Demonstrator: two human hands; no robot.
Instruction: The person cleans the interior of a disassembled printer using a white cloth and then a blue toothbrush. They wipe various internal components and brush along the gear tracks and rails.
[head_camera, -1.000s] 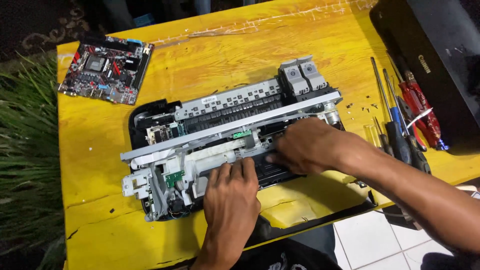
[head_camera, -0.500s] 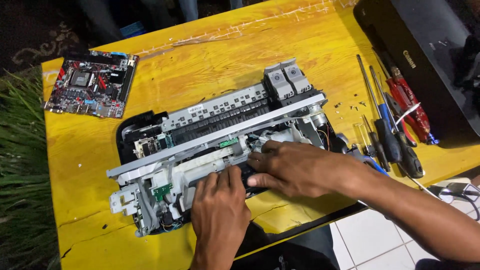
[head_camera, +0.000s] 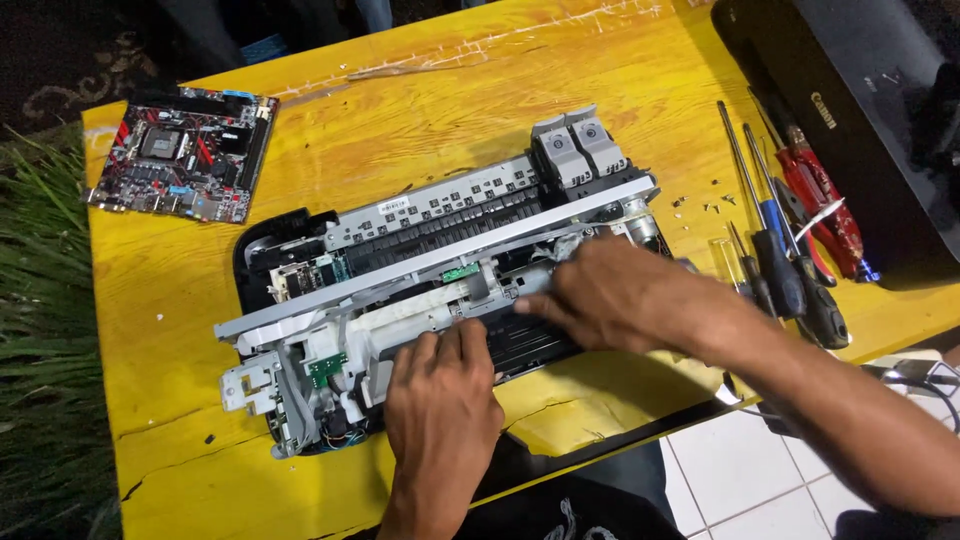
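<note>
An opened printer mechanism (head_camera: 430, 225) with grey metal rails, a white plastic frame and a black base lies across the yellow table (head_camera: 400, 110). My left hand (head_camera: 440, 410) rests flat on its front edge, fingertips pressing the black roller part (head_camera: 520, 345). My right hand (head_camera: 620, 295) reaches in from the right, fingers on the same black part just under the white bar. Both hands press or grip this part; the exact grasp is hidden by the fingers.
A red and black circuit board (head_camera: 185, 155) lies at the table's far left. Several screwdrivers (head_camera: 775, 250) and red pliers (head_camera: 825, 215) lie to the right, with small screws (head_camera: 705, 205) near them. A black printer cover (head_camera: 860, 110) sits at the top right. Plants border the left edge.
My right hand has slid a little to the right along the black part. The view has shifted slightly; my left hand stays at the front edge.
</note>
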